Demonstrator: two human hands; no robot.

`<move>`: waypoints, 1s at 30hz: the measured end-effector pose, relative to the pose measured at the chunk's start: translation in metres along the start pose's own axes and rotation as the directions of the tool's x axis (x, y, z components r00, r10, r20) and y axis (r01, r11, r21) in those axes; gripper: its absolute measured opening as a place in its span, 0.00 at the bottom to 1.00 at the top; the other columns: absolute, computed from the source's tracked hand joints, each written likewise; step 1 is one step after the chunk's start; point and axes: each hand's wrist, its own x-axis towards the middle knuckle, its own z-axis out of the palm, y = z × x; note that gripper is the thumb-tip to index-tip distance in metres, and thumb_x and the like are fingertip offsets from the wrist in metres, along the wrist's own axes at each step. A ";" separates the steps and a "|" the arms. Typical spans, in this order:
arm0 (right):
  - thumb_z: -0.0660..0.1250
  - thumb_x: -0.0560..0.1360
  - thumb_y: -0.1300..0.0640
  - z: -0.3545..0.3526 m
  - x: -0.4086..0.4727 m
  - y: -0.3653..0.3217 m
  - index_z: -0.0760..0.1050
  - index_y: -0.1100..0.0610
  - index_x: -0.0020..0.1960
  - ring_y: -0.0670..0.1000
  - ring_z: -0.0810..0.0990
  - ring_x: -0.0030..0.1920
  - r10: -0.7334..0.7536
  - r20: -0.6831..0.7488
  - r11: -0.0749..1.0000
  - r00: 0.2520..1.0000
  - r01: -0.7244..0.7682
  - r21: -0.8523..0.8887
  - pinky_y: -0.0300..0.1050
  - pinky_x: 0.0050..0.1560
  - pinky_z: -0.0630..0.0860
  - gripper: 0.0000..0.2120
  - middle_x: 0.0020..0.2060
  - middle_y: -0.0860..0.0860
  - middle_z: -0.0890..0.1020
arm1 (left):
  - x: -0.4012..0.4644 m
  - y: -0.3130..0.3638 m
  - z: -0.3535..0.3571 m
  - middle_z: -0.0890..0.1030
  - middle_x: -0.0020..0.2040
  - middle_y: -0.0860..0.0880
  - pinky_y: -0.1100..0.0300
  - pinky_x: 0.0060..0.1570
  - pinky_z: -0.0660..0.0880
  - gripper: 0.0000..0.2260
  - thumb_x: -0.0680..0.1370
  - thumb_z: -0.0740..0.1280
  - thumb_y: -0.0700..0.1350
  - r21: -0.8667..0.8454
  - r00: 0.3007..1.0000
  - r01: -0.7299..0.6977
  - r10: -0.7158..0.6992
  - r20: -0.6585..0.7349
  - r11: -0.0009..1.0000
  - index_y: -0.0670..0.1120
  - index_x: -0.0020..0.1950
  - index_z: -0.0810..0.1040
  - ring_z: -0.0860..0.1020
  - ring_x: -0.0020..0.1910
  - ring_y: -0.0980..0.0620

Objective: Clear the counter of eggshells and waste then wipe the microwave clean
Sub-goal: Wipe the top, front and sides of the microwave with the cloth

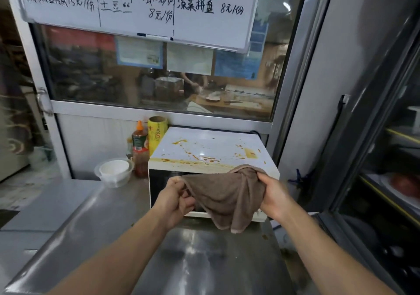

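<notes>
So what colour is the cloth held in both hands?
Brown, the cloth shows best in the head view.

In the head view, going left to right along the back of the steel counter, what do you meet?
Clear bowl with white cup → sauce bottle → yellow wrap roll → stained microwave, with the brown cloth held before it.

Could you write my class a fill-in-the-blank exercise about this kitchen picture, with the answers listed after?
1. Both hands, left hand and right hand, hold a brown ____.
2. The top of the white microwave is smeared with ____ stains.
3. The sauce bottle stands to the ____ of the microwave.
4. The white bowl sits on the steel ____.

Answers: cloth; orange; left; counter
</notes>
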 end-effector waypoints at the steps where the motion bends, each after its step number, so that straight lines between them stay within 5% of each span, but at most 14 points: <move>1: 0.58 0.79 0.60 0.004 0.000 0.003 0.74 0.64 0.62 0.58 0.77 0.60 0.012 0.004 1.000 1.000 -0.012 0.011 0.54 0.67 0.69 0.15 0.59 0.60 0.79 | 0.003 0.005 -0.004 0.73 0.33 0.45 0.60 0.28 0.60 0.11 0.83 0.53 0.44 0.015 0.999 -0.037 0.037 -0.006 0.999 0.50 0.40 0.62 0.69 0.29 0.50; 7: 0.57 0.79 0.62 0.028 -0.001 0.013 0.77 0.63 0.57 0.55 0.81 0.53 -0.039 0.047 0.997 0.998 0.035 0.075 0.49 0.55 0.75 0.13 0.52 0.58 0.83 | 0.006 0.021 -0.021 0.79 0.26 0.49 0.58 0.28 0.77 0.11 0.83 0.48 0.53 0.312 0.997 -0.039 0.056 -0.044 0.949 0.49 0.47 0.64 0.78 0.23 0.49; 10: 0.60 0.78 0.62 0.033 -0.003 0.018 0.82 0.58 0.49 0.50 0.84 0.48 -0.123 0.022 0.983 0.992 0.125 -0.135 0.44 0.47 0.76 0.12 0.47 0.53 0.85 | 0.003 0.029 -0.027 0.78 0.24 0.49 0.60 0.24 0.76 0.16 0.82 0.49 0.54 0.288 0.998 0.038 -0.024 -0.054 0.957 0.44 0.47 0.68 0.77 0.21 0.50; 12: 0.63 0.77 0.60 0.033 -0.005 0.022 0.83 0.57 0.49 0.49 0.84 0.47 -0.169 0.008 0.942 0.986 0.164 -0.294 0.42 0.43 0.76 0.09 0.47 0.52 0.85 | 0.000 0.037 -0.028 0.82 0.30 0.43 0.58 0.25 0.77 0.20 0.82 0.51 0.54 0.205 0.994 0.110 -0.108 -0.022 0.972 0.41 0.47 0.75 0.81 0.26 0.47; 14: 0.64 0.77 0.58 0.031 -0.006 0.025 0.84 0.57 0.44 0.49 0.84 0.44 -0.191 -0.012 0.921 0.982 0.174 -0.347 0.42 0.41 0.77 0.10 0.45 0.53 0.85 | -0.004 0.046 -0.028 0.83 0.39 0.39 0.55 0.31 0.79 0.15 0.81 0.55 0.51 0.163 0.989 0.139 -0.144 0.017 0.977 0.42 0.58 0.74 0.82 0.32 0.45; 15: 0.63 0.78 0.57 0.030 -0.005 0.026 0.84 0.57 0.43 0.50 0.84 0.43 -0.193 -0.021 0.920 0.981 0.173 -0.353 0.43 0.42 0.78 0.12 0.43 0.54 0.86 | -0.004 0.049 -0.029 0.83 0.43 0.39 0.54 0.34 0.80 0.12 0.80 0.60 0.46 0.147 0.991 0.122 -0.129 0.038 0.982 0.47 0.62 0.69 0.82 0.34 0.45; 17: 0.60 0.79 0.53 0.030 -0.004 0.029 0.83 0.58 0.45 0.51 0.83 0.45 -0.203 -0.054 0.904 0.978 0.166 -0.394 0.46 0.49 0.78 0.15 0.44 0.54 0.85 | -0.001 0.051 -0.032 0.80 0.47 0.39 0.53 0.42 0.79 0.23 0.75 0.65 0.34 0.218 0.996 0.030 -0.046 0.072 0.976 0.53 0.65 0.65 0.80 0.38 0.46; 19: 0.61 0.79 0.53 0.028 0.000 0.030 0.82 0.57 0.45 0.51 0.82 0.46 -0.269 -0.137 0.875 0.953 0.183 -0.449 0.47 0.51 0.77 0.14 0.44 0.53 0.85 | -0.003 0.052 -0.031 0.77 0.49 0.38 0.49 0.50 0.75 0.25 0.72 0.63 0.26 0.342 0.994 -0.041 0.005 0.106 0.939 0.46 0.65 0.71 0.77 0.45 0.42; 24: 0.64 0.77 0.59 0.008 0.002 0.020 0.80 0.59 0.42 0.54 0.80 0.46 -0.385 -0.304 0.851 0.872 0.207 -0.483 0.50 0.48 0.76 0.08 0.46 0.57 0.83 | -0.003 0.062 -0.040 0.80 0.50 0.40 0.61 0.38 0.77 0.17 0.71 0.62 0.23 0.385 0.989 -0.142 0.145 0.022 0.912 0.38 0.53 0.80 0.78 0.41 0.46; 30: 0.63 0.76 0.61 -0.007 -0.003 0.009 0.81 0.58 0.39 0.54 0.80 0.41 -0.368 -0.346 0.877 0.863 0.199 -0.438 0.53 0.47 0.78 0.10 0.41 0.56 0.83 | 0.002 0.072 -0.040 0.78 0.54 0.42 0.57 0.48 0.76 0.16 0.70 0.63 0.23 0.496 0.970 -0.201 0.244 -0.023 0.845 0.37 0.53 0.80 0.77 0.48 0.46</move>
